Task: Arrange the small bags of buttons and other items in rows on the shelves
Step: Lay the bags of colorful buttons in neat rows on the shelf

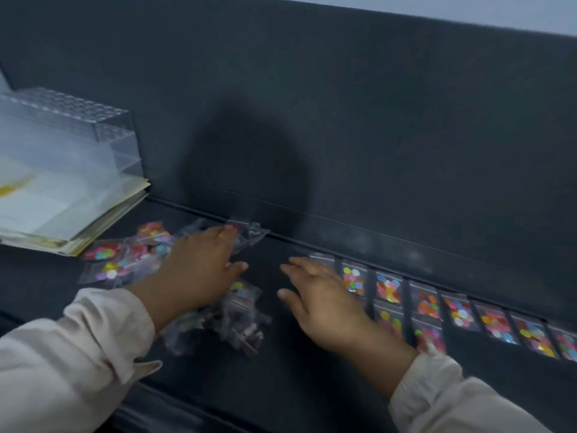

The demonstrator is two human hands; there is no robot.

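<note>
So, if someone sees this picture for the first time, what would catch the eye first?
Probably the neat row of button bags, bright against the dark shelf, on the right. Then the loose heap of bags on the left, with the left hand on it and the right hand flat at the row's left end.

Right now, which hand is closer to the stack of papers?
Left. The left hand lies over loose bags just right of the stack of papers; the right hand is farther right, by the neat row.

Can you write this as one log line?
left hand: rests on loose pile of small clear bags of colourful buttons | right hand: flat at tidy row of button bags
</note>
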